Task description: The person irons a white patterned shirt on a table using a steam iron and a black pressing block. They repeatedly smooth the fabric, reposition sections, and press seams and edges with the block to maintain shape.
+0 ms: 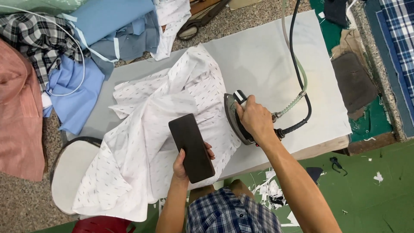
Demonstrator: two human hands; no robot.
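A white patterned shirt point(146, 129) lies spread over a grey padded ironing table point(267, 56), its lower part hanging off the near left edge. My right hand point(253, 117) grips the handle of a steam iron point(233, 118), which is tipped on its side at the shirt's right edge. My left hand point(183, 166) holds a dark rectangular block point(192, 146) flat on the shirt, just left of the iron.
A black cable and a pale hose point(297, 69) run from the iron to the far edge. Piled blue, plaid and pink fabrics point(64, 56) lie at the left. Scissors point(194, 26) rest at the back. Dark cloth pieces point(353, 82) sit at the right. A small white pad point(73, 172) juts out at the near left.
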